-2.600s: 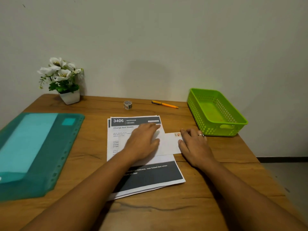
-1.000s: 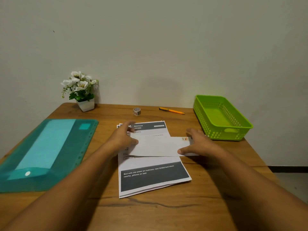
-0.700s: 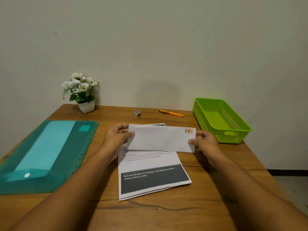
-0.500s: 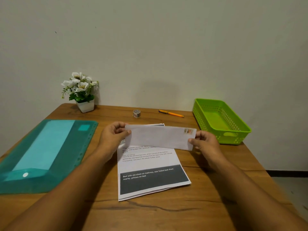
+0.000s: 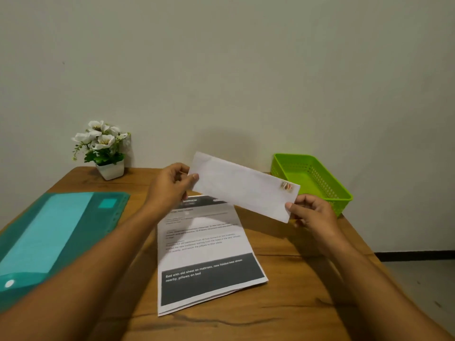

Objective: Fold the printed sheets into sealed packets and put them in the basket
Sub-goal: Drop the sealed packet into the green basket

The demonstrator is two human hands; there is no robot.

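White packet [image 5: 242, 187] hangs tilted above the printed sheets [image 5: 206, 244]; my left grip [image 5: 170, 187] and right grip [image 5: 311, 214] pinch its ends, presumably for the green basket [image 5: 317, 190].

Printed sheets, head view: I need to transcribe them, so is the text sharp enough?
Head view: on the printed sheets, only the large white caption in the dark band reads; smaller text above is blurred; the envelope covers part of the header.
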